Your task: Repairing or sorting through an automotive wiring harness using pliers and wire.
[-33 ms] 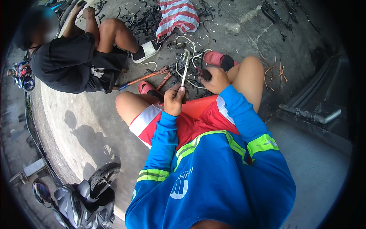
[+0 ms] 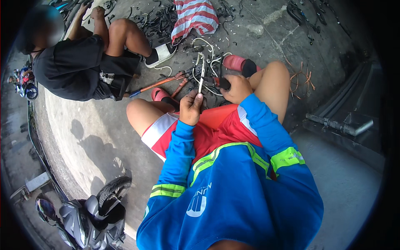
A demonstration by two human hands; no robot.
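Observation:
My left hand (image 2: 190, 107) is closed on a white cable (image 2: 203, 71), thumb on top. The cable rises from the grip toward the pile of wires on the ground. In my right hand (image 2: 237, 88) is a red and black hand tool (image 2: 216, 82), its dark tip against or very close to the white cable, just above my left fingers. Its exact kind I cannot make out. Beyond both hands lies a tangle of white and dark cables (image 2: 214, 62) between my feet in pink shoes.
A bolt cutter (image 2: 156, 85) with orange handles lies left of my feet. A person in dark clothes (image 2: 79, 68) sits at the left. Ahead are a striped bag (image 2: 196, 18) and black wire scraps (image 2: 160, 23). Orange wires (image 2: 302, 79) lie right; a motorcycle (image 2: 93, 216) stands lower left.
My right hand has turned slightly, and the tool's tip has come leftward to the white cable. My left hand keeps its grip in nearly the same place.

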